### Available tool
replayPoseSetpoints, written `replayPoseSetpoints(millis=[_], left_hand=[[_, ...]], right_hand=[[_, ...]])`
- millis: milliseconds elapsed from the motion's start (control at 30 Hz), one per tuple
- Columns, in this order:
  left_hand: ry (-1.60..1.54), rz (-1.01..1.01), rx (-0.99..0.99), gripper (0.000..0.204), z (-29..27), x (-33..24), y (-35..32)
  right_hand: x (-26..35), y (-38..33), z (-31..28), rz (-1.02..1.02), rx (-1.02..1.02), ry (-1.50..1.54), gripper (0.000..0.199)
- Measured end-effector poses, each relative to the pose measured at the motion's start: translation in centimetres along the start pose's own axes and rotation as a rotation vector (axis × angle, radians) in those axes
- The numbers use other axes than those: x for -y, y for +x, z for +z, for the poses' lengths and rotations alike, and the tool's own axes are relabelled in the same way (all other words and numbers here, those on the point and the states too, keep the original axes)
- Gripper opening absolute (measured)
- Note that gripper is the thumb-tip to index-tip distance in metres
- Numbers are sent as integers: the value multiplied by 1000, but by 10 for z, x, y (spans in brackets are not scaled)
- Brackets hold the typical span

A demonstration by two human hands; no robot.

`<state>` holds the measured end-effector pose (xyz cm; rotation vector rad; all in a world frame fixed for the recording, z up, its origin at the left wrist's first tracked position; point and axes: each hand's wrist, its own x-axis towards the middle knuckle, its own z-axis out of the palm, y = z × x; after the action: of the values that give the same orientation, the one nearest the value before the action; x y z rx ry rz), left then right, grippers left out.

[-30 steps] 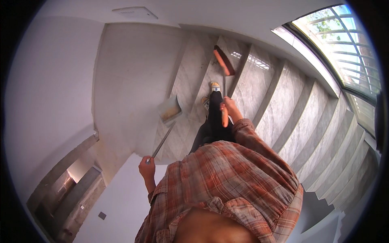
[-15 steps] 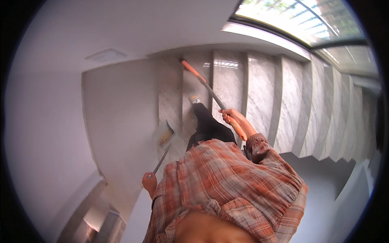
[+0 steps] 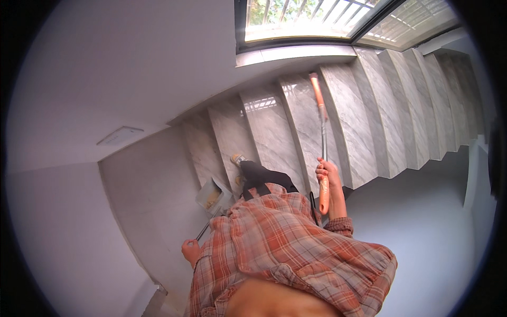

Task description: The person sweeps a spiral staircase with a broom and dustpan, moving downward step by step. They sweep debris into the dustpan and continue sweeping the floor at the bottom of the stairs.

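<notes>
The left hand (image 3: 189, 250) is closed around the thin handle of a grey dustpan (image 3: 213, 195), which is held low above the marble stairs (image 3: 274, 132) with debris seen inside. Further right, the orange grip of a broom (image 3: 322, 153) is clasped by the right hand (image 3: 327, 176), the brush head being raised towards an upper step below the window (image 3: 317, 18).

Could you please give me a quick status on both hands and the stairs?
Right hand gripping orange-handled broom, head up on a marble step. Left hand holding long-handled dustpan, debris inside. Nothing blocking the steps in view.
</notes>
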<state>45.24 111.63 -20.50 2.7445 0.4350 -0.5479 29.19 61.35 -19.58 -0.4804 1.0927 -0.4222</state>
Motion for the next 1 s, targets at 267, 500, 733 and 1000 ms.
replayPoseSetpoints(millis=[267,500,733,1000], left_hand=[[-185,15,-115,17,35,46,17],[-248,-111,-156,17,46,96,-1],[-117,-142,-110,19,25,69,-3],[-61,-109,-66,19,12,53,12]], right_hand=[[-8,111,51,-289,-60,19,21],[-72,144,122,4,251,265,15],[-130,149,126,257,155,-55,17],[-75,104,49,109,92,-852,40]])
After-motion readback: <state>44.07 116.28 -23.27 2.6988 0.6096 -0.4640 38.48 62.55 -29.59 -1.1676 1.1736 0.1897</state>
